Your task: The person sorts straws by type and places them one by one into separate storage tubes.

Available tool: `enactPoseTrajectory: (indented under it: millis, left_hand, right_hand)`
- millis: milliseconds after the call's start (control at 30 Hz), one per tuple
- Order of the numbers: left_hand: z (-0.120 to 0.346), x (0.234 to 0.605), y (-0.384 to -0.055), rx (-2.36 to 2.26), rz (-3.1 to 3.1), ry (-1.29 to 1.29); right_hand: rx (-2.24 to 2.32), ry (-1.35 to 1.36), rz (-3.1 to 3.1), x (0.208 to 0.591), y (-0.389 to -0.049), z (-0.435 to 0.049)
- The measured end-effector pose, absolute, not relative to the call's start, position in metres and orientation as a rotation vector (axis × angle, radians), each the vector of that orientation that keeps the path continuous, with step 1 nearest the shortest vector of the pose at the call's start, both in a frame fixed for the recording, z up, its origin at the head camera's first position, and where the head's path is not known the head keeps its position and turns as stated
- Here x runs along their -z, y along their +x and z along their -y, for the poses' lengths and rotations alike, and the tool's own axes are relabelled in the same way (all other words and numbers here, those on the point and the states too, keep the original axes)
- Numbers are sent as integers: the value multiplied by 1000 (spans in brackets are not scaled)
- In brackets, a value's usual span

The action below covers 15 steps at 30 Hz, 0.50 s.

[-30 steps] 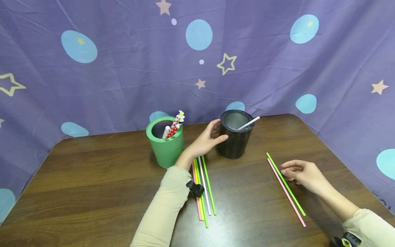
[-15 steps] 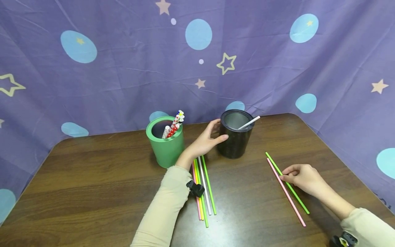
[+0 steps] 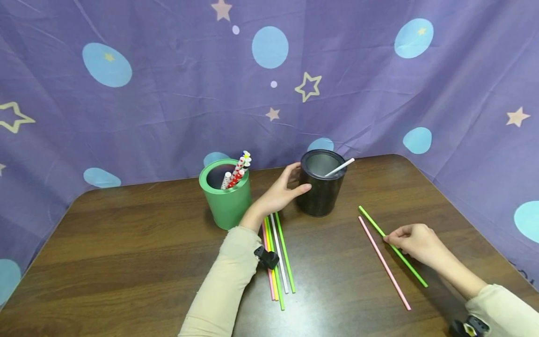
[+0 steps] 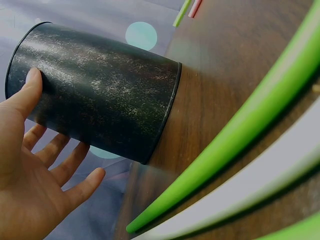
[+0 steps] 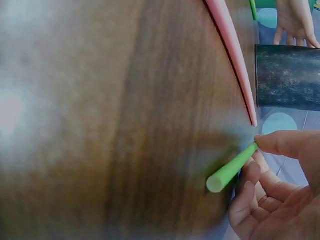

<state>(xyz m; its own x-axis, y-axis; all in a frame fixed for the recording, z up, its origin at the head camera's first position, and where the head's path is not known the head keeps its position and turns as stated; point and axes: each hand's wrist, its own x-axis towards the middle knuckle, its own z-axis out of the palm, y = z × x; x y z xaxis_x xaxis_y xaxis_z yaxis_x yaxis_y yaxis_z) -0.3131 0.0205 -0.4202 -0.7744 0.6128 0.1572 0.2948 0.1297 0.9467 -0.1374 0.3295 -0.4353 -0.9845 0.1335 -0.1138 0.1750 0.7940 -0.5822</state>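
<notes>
Green straw (image 3: 409, 266) near the right edge of the tabletop (image 3: 147, 257), pinched around mid-length between the thumb and fingers of the right hand (image 3: 417, 242) (whether it touches the wood cannot be told). Pink straw (image 3: 384, 263) beside it, clear of the fingertips. Toward the back edge, black can (image 3: 317, 196), held by the left hand (image 3: 279, 193): fingers spread, several tips hidden behind it. Straw bundle (image 3: 275, 234), partly covered by the left wrist camera (image 3: 266, 258).

No text, label, brand or number was legible; dark marks (image 3: 522, 276) low on the right of the curtain (image 3: 181, 79) were unreadable.
</notes>
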Motion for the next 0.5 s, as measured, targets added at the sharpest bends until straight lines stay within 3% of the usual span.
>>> enactPoseTrajectory:
  millis: [500]
  left_hand:
    - [-21,420,-313,-1701,-2112,891]
  right_hand:
    - [1225,321,-2892,411,-139,-331]
